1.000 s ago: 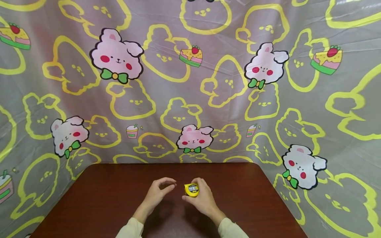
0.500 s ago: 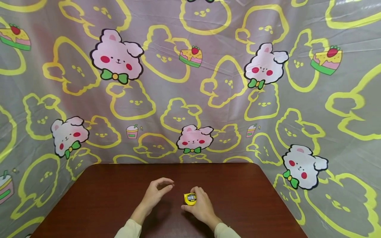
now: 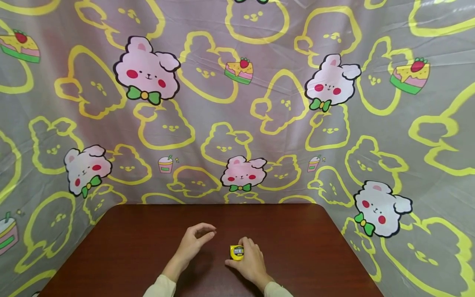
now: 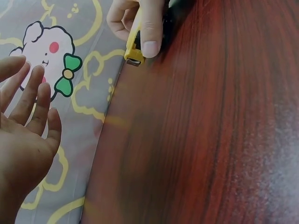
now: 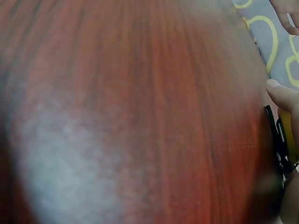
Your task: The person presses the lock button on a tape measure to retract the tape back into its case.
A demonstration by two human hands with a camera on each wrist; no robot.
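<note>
A yellow and black tape measure [image 3: 236, 252] is held in my right hand [image 3: 250, 260], low over the table's middle. Its metal end hook shows at the case's lower corner in the left wrist view, under the thumb [image 4: 150, 37]. Seen from the right wrist, only a slice of the yellow case [image 5: 287, 133] and a black clip [image 5: 275, 135] appear at the right edge. My left hand [image 3: 193, 243] hovers to the left of the tape measure, apart from it, with relaxed, slightly bent fingers [image 4: 35, 100] and nothing in them.
A dark reddish-brown wooden table [image 3: 148, 231] with rounded far corners lies under both hands. Behind it and along both sides hangs a grey curtain [image 3: 274, 165] printed with rabbits and yellow outlines, meeting the table's far edge.
My right hand has come down and nearer to me with the tape measure, lowering it toward the tabletop. My left hand has shifted slightly left.
</note>
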